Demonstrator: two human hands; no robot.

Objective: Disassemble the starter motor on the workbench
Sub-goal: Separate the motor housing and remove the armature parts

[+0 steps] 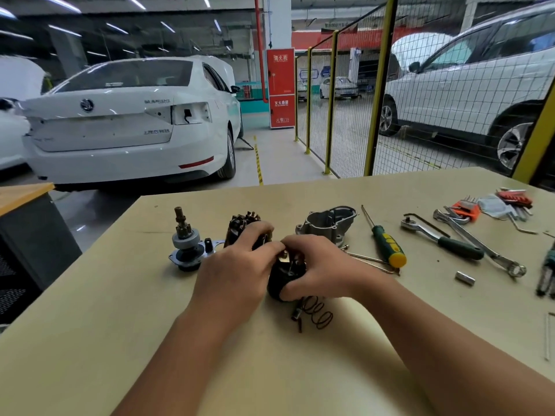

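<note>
Bright, even light from ceiling strips (64, 30) above the bench (150, 310); soft shadows under the forearms. Wide-angle bending at the edges; background slightly smeared.

From my headset feed I see two bare forearms reaching in from the bottom edge, with no sleeves, gloves, watch or rings showing on either. My left hand (237, 265) and right hand (324, 265) are both uncovered, with short, plain nails on the fingers that show.
</note>
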